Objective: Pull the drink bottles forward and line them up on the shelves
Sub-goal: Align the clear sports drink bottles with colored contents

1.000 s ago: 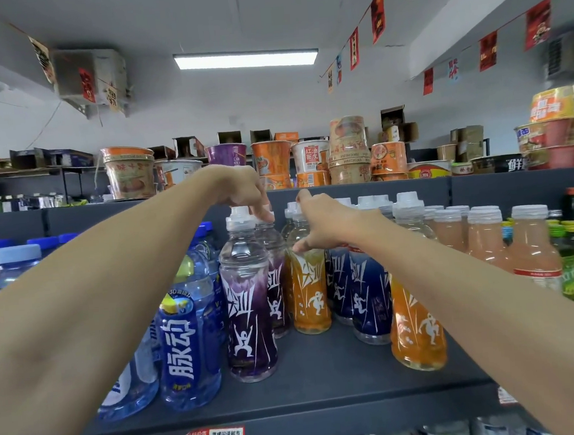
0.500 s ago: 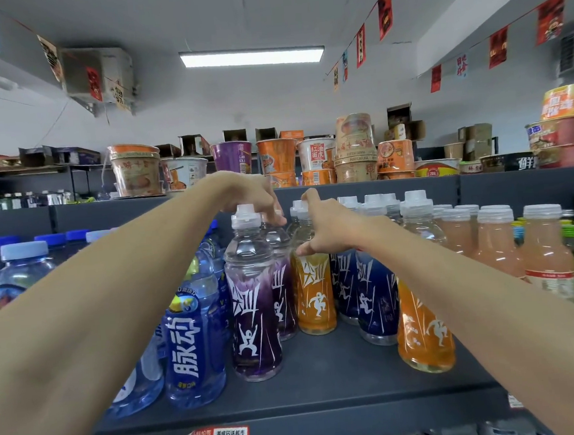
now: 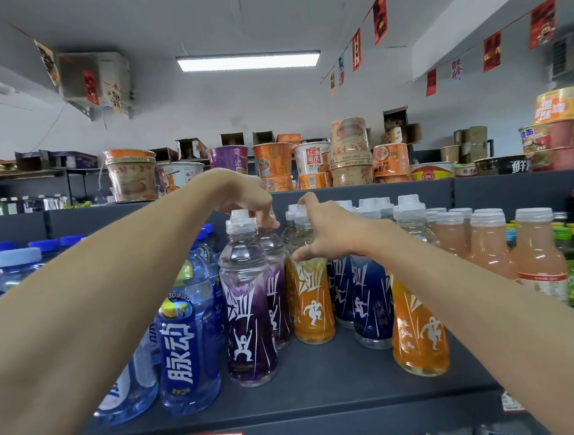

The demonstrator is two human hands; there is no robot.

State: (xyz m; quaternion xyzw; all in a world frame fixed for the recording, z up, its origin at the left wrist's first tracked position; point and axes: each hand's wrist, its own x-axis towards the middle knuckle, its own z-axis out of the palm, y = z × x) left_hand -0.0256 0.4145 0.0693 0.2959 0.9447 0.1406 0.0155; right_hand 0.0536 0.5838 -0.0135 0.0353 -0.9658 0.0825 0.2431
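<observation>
As full bottles are judged heavy and slick, the rear purple bottle (image 3: 278, 286) is cap-pinched by the left hand (image 3: 247, 197), the mid-shelf orange bottle (image 3: 311, 301) neck-gripped by the right hand (image 3: 331, 235).

two purple bottles (image 3: 248, 309), two orange bottles (image 3: 312, 304)

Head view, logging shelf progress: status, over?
Left hand pinches rear purple bottle cap. Right hand grips rear orange bottle neck. Front purple bottle blocks the rear purple bottle.
</observation>
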